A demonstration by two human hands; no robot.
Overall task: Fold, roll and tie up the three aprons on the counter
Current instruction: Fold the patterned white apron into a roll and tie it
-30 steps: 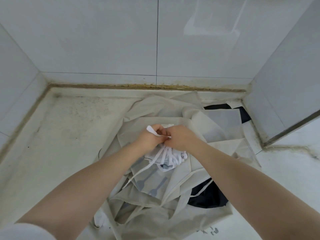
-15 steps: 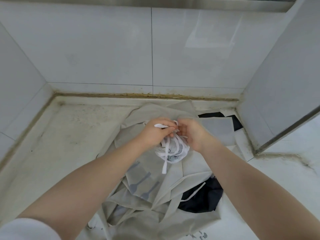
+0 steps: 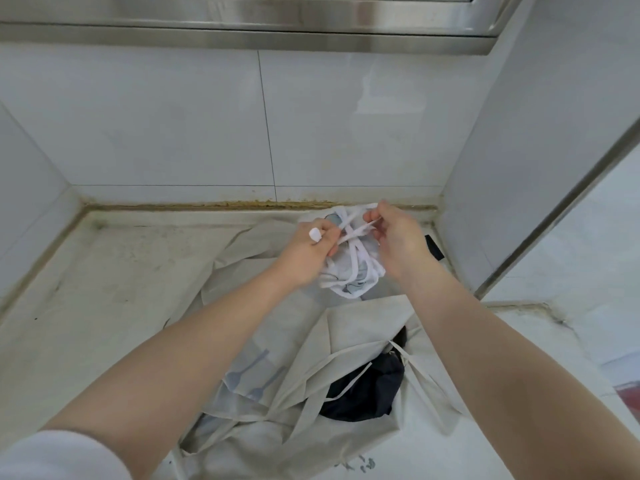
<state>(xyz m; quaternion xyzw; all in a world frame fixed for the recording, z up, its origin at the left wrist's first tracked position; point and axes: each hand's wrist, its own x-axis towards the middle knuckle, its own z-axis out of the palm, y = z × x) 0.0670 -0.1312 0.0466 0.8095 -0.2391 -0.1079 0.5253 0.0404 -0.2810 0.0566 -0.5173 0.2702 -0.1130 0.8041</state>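
Nearest the camera, two unfolded aprons lie crumpled on the tabletop (image 3: 104, 289): a beige apron (image 3: 363, 341) with a spoon print, and under it a black apron (image 3: 367, 393) showing through the folds. Both look untouched, so roughly a third of the task appears under way.

Just beyond, lifted clear of the heap, is the rolled white apron (image 3: 349, 275), bound round by its white strap (image 3: 356, 233). The left hand (image 3: 308, 251) pinches one strap end with curled fingers; the right hand (image 3: 398, 237) pinches the other end between thumb and fingertips. The step in hand appears to be tying the knot.

To do it well, the hands should pull the two ends apart evenly while the roll stays compact, so the wraps do not slide off its end; a second throw would probably lock it.

Room is tight on the right, where a side wall (image 3: 519, 168) stands close to the right hand, and the tiled back wall (image 3: 242, 133) lies just behind. The bare tabletop to the left offers open space for setting the finished bundle down.
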